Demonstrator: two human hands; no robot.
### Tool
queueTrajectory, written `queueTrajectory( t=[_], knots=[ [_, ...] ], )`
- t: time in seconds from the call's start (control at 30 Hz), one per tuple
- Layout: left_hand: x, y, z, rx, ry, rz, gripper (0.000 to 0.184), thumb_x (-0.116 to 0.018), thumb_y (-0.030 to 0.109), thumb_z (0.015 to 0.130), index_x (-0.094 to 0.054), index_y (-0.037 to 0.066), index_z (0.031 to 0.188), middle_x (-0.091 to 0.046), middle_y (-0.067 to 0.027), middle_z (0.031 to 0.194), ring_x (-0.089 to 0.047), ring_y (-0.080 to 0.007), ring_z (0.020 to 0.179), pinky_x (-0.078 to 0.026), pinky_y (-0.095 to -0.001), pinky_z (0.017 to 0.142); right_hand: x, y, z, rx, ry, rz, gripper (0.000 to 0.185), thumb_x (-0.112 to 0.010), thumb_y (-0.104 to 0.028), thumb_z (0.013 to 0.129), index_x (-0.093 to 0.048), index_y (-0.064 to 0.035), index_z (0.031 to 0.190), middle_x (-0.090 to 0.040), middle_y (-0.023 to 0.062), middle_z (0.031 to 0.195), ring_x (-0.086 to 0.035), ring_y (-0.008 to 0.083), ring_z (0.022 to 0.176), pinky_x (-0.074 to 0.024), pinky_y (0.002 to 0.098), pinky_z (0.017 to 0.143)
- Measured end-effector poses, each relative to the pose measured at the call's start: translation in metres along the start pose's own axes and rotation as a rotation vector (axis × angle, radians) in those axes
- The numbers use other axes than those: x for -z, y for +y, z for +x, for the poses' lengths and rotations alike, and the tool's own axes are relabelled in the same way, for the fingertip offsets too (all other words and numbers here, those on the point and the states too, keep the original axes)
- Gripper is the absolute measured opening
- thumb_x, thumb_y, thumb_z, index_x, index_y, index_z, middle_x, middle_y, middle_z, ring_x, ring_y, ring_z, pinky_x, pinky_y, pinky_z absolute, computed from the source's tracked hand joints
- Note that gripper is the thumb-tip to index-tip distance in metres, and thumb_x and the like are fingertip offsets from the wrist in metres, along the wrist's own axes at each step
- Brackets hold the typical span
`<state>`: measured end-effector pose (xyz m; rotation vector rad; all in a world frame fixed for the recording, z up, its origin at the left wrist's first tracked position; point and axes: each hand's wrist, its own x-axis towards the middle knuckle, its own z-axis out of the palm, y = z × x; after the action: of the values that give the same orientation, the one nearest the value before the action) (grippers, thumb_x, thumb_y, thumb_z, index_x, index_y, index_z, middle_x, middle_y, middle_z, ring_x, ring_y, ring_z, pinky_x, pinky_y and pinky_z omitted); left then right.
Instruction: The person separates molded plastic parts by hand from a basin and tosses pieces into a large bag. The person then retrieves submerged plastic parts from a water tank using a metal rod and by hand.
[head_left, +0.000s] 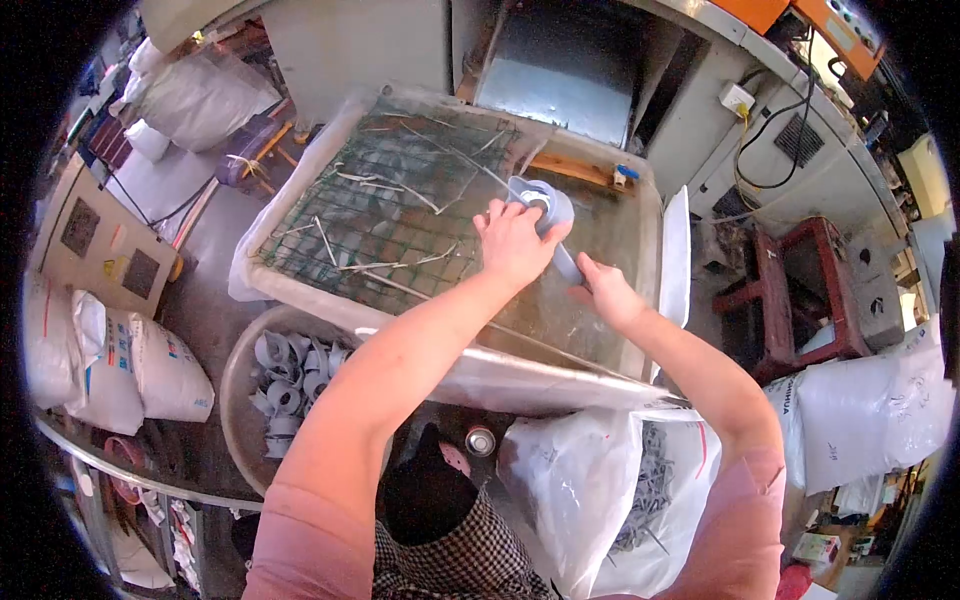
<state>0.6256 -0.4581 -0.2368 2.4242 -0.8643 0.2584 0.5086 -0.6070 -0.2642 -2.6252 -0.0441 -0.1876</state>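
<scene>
Over the tub, towards its far right corner, your left hand clasps the grey part and your right hand pinches its narrow end. Judged risk: a loosened left grip or uneven twist could drop it into the tub.

pink short sleeves, black-and-white checked garment below
</scene>
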Motion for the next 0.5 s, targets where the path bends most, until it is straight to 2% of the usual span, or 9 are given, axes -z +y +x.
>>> queueTrajectory(
  t=[0.07, 0.1, 0.13, 0.2, 0.27, 0.37, 0.4, 0.43, 0.5],
  knots=[
    [0.004, 0.002, 0.0, -0.001, 0.127, -0.121, 0.053, -0.058, 0.053, 0.078, -0.066, 0.008, 0.104, -0.062, -0.0068, 0.1, -0.045, -0.0262, 0.103, -0.031, -0.0445, 0.085, 0.001, -0.007, 0.001, 0.075, 0.039, 0.023, 0.039, -0.067, -0.01, 0.076, -0.043, -0.0007, 0.105, -0.058, 0.0239, 0.088, -0.057, 0.0433, 0.082, -0.0475, 0.0462, 0.068],
    [-0.001, 0.002, 0.001, 0.001, 0.129, -0.118, 0.053, -0.058, 0.053, 0.078, -0.066, 0.008, 0.104, -0.062, -0.0068, 0.1, -0.045, -0.0262, 0.103, -0.031, -0.0445, 0.085, 0.007, -0.017, 0.002, 0.074, 0.063, 0.016, 0.037, -0.066, -0.011, 0.076, -0.043, -0.0006, 0.104, -0.058, 0.0237, 0.087, -0.057, 0.0433, 0.082, -0.0476, 0.0461, 0.068],
    [-0.006, 0.003, 0.002, -0.003, 0.219, -0.105, 0.052, -0.058, 0.053, 0.078, -0.066, 0.007, 0.101, -0.063, -0.0072, 0.098, -0.046, -0.0267, 0.102, -0.031, -0.0449, 0.084, 0.01, -0.022, 0.002, 0.073, 0.087, 0.01, 0.035, -0.065, -0.011, 0.077, -0.044, -0.0004, 0.103, -0.058, 0.0235, 0.087, -0.057, 0.0433, 0.081, -0.0478, 0.0461, 0.068],
    [-0.006, 0.002, 0.004, 0.002, 0.311, -0.086, 0.051, -0.058, 0.052, 0.077, -0.067, 0.006, 0.098, -0.063, -0.0075, 0.096, -0.046, -0.0273, 0.101, -0.031, -0.0454, 0.083, 0.008, -0.02, 0.005, 0.075, 0.04, 0.002, 0.036, -0.064, -0.012, 0.078, -0.044, -0.0002, 0.105, -0.059, 0.0236, 0.087, -0.057, 0.0433, 0.081, -0.0479, 0.0462, 0.068],
    [-0.005, -0.002, 0.009, 0.103, 0.11, -0.078, 0.048, -0.057, 0.05, 0.079, -0.066, 0.005, 0.094, -0.064, -0.0095, 0.094, -0.048, -0.0295, 0.1, -0.031, -0.0475, 0.082, 0.008, -0.021, 0.007, 0.076, -0.004, -0.01, 0.037, -0.064, -0.013, 0.078, -0.044, 0.0001, 0.106, -0.059, 0.0236, 0.088, -0.057, 0.0432, 0.081, -0.048, 0.0463, 0.068],
    [-0.004, -0.005, 0.009, 0.159, 0.016, -0.063, 0.046, -0.056, 0.047, 0.08, -0.066, 0.004, 0.092, -0.064, -0.0117, 0.092, -0.05, -0.0313, 0.097, -0.031, -0.0487, 0.082, 0.011, -0.025, 0.006, 0.093, -0.061, -0.039, 0.036, -0.064, -0.014, 0.079, -0.044, 0.001, 0.106, -0.059, 0.0239, 0.09, -0.057, 0.0432, 0.082, -0.0481, 0.0463, 0.068],
    [-0.004, -0.006, 0.009, 0.162, 0.015, -0.064, 0.046, -0.056, 0.047, 0.08, -0.066, 0.004, 0.092, -0.064, -0.0117, 0.092, -0.05, -0.0313, 0.097, -0.031, -0.0487, 0.082, 0.009, -0.025, 0.005, 0.103, -0.069, -0.011, 0.033, -0.063, -0.014, 0.08, -0.044, 0.0011, 0.102, -0.059, 0.0246, 0.089, -0.057, 0.0436, 0.082, -0.0478, 0.0468, 0.068],
    [-0.003, -0.007, 0.009, 0.131, -0.048, -0.054, 0.046, -0.054, 0.048, 0.081, -0.066, 0.005, 0.092, -0.064, -0.0116, 0.093, -0.049, -0.033, 0.1, -0.032, -0.0497, 0.082, 0.007, -0.024, 0.004, 0.111, -0.076, 0.018, 0.029, -0.062, -0.014, 0.081, -0.043, 0.0013, 0.097, -0.059, 0.0253, 0.089, -0.057, 0.044, 0.082, -0.0476, 0.0472, 0.068],
    [-0.007, -0.015, 0.01, 0.104, -0.119, -0.046, 0.047, -0.051, 0.049, 0.082, -0.066, 0.005, 0.092, -0.064, -0.0116, 0.094, -0.049, -0.0346, 0.102, -0.033, -0.0508, 0.083, 0.013, -0.038, 0.005, 0.065, -0.115, -0.004, 0.03, -0.062, -0.014, 0.082, -0.042, 0.0013, 0.098, -0.059, 0.0258, 0.088, -0.057, 0.0443, 0.082, -0.0474, 0.0476, 0.068]
  ],
)
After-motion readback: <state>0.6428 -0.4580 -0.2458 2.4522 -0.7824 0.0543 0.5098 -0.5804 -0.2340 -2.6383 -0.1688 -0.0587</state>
